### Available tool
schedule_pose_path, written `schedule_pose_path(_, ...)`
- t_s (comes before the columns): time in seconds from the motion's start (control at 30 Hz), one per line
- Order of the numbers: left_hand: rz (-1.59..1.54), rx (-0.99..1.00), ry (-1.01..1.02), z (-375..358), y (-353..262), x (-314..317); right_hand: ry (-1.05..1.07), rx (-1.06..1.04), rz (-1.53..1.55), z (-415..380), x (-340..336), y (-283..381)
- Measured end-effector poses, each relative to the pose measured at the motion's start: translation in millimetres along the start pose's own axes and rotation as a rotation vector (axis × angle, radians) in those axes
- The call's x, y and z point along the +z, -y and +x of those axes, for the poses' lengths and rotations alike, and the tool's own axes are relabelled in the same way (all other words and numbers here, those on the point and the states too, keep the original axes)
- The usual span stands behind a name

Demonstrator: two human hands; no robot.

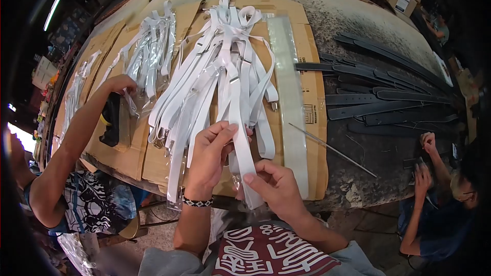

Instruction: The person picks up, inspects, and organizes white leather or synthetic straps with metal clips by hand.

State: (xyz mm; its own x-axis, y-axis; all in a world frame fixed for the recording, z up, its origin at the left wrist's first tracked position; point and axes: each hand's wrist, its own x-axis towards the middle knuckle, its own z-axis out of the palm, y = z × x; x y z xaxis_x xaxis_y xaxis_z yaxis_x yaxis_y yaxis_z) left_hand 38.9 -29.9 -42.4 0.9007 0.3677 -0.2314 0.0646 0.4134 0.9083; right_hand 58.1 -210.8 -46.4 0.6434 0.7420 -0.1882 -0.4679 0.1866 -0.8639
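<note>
A white elastic suspender strap (241, 156) runs down the front of a large bundle of white suspenders (209, 87) with metal clips and clear plastic about them. My left hand (210, 151), with a patterned bracelet at its wrist, pinches this strap partway down. Lower and to the right, my right hand (276, 186) grips the same strap near its end, thumb on top. Clear plastic shows around the strap's lower end. The bundle lies on flattened cardboard (317, 174).
Clear plastic sleeves (289, 97) lie beside the bundle, with a thin metal rod (337, 153) crossing them. Black straps (388, 94) are piled at the right. Left, a co-worker's hand (123, 84) is near more suspenders (153, 46) and a black tool (110, 117). Another person's hands (424, 174) are at right.
</note>
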Motion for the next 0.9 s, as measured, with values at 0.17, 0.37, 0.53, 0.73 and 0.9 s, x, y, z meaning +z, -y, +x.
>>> schedule_pose_path(0.17, 0.129, -0.063, 0.121, -10.7, -2.9, 9.2, -0.121, -0.107, 0.046, 24.5, -4.4, 10.8)
schedule_pose_path(0.37, 0.895, 0.461, -0.256, 29.3, -40.3, -15.3, -0.083, -0.099, 0.038, 3.0, -4.3, 22.9)
schedule_pose_path(0.53, 1.316, 0.636, -0.328, 142.6, -41.4, -72.8, -0.076, -0.118, 0.015, -15.7, -8.7, 23.9)
schedule_pose_path(0.73, 1.197, 0.088, 0.024, 186.7, -50.8, -64.9, -0.089, -0.137, -0.002, -25.1, -15.4, 25.9)
schedule_pose_path(0.9, 1.327, -0.052, -0.045, 180.6, -55.6, -68.2, -0.086, -0.162, 0.033, -27.1, -24.0, 27.1)
